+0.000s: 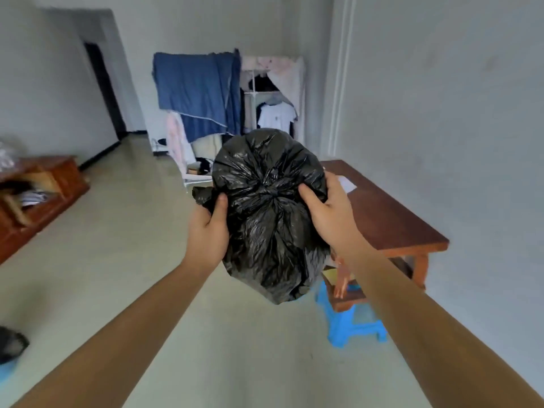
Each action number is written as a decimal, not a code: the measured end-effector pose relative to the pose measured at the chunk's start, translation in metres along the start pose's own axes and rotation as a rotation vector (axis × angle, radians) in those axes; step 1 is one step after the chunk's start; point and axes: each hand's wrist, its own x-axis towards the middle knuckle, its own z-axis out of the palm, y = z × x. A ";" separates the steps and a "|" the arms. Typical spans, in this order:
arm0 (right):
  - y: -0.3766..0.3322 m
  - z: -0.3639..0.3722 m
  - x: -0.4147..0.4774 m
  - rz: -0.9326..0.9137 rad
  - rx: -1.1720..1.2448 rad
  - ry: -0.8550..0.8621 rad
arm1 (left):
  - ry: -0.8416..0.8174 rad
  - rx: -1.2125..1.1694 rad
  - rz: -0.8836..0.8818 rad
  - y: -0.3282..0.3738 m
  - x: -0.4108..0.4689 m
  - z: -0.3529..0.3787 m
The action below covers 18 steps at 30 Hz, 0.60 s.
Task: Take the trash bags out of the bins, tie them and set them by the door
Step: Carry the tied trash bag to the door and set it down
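Head view here. My left hand [210, 228] is curled on the trash bag [265, 237] at its 9 o'clock side, thumb pressing a loose tail of plastic into the palm. The right hand [326, 213] is wrapped round the 3 o'clock side, thumb planted just beside the knot [266, 191], the other fingers hidden behind the bag. So both hands are closed on it, nothing slack.

The bag is up in the air between the two hands, over the floor, with its bunched top facing me. I'd say I'm at the tail end of tying: the neck looks twisted into a knot at the middle, though I can't tell how snug it is. Next I'd give both tails a firm tug, shift to a one-hand hold by the neck, then carry it off.

Further out there's a wooden table [391, 219] at 3 o'clock, a blue stool [350, 325] at 5, and a dark doorway [101, 89] at about 10. That's probably where it goes, but I'm guessing.
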 end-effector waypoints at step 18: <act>-0.017 0.504 0.075 -0.117 0.259 -0.568 | 0.604 0.178 -0.151 -0.125 0.145 -0.370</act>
